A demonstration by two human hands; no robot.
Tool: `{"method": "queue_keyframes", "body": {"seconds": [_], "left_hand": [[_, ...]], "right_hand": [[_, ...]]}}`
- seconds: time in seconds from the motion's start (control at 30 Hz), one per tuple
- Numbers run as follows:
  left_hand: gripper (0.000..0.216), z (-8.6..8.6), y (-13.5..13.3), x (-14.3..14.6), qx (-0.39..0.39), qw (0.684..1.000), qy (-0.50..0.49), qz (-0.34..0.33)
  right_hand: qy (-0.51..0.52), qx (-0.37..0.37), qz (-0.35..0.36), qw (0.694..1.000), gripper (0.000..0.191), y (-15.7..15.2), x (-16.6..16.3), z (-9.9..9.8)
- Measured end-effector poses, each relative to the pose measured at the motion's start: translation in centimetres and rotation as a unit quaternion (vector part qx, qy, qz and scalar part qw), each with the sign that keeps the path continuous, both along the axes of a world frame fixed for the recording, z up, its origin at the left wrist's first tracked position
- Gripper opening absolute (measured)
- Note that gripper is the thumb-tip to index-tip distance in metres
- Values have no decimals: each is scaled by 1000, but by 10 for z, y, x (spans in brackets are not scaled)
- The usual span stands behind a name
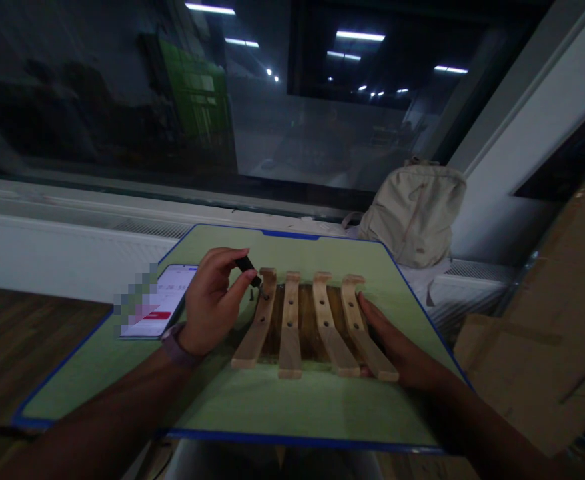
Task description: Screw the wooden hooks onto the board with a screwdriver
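A wooden rack (pixel 306 333) lies on the green table, made of a dark brown board with several pale curved wooden hooks fixed across it. Two dark holes or screw heads show on each hook. My left hand (pixel 215 293) pinches a short black-handled screwdriver (pixel 246 265) between thumb and fingers. Its tip meets the upper hole of the leftmost hook (pixel 262 320). Beside that hook, a small dark screw (pixel 251 294) is on the tabletop. Against the rack's right side, my right hand (pixel 392 343) grips its edge by the rightmost hook (pixel 367 333), fingers partly hidden.
The small green table (pixel 212 407) has a blue rim. A phone (pixel 172 293) with a lit screen lies left of my left wrist. Behind the table, a beige backpack (pixel 412 210) leans by the window above a white radiator (pixel 72 243). Cardboard (pixel 537 320) stands at right.
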State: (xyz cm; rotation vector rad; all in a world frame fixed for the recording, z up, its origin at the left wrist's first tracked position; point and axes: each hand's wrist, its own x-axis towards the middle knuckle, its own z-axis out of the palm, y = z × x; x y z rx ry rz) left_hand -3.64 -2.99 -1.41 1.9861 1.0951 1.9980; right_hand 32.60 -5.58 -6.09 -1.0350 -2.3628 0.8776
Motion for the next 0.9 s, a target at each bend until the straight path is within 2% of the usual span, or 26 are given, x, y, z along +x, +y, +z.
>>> {"method": "queue_keyframes", "body": {"seconds": [0.13, 0.2, 0.27, 0.43, 0.5, 0.63, 0.73, 0.9], "left_hand": [[47, -4, -3, 6, -43, 995, -27, -81], [48, -4, -4, 7, -44, 994, -21, -102], [40, -3, -4, 6, -35, 996, -2, -86], [29, 1, -2, 0, 19, 999, 23, 25], [30, 0, -2, 1, 2, 1000, 12, 18], [41, -3, -3, 6, -38, 997, -39, -50], [35, -2, -4, 8, -33, 995, -39, -84], [29, 1, -1, 3, 21, 999, -17, -27]], "right_hand": [[-10, 4, 1, 1000, 124, 1, -1, 1], [-13, 0, -4, 1000, 124, 0, -1, 3], [-12, -4, -11, 1000, 122, -2, -2, 5], [4, -4, -8, 1000, 120, -3, -4, 5], [5, -4, -7, 1000, 122, -2, -3, 4], [-4, -11, -12, 1000, 124, -2, -4, 4], [4, -19, -16, 1000, 122, -4, -4, 6], [-2, -18, -7, 1000, 123, -3, -3, 6]]}}
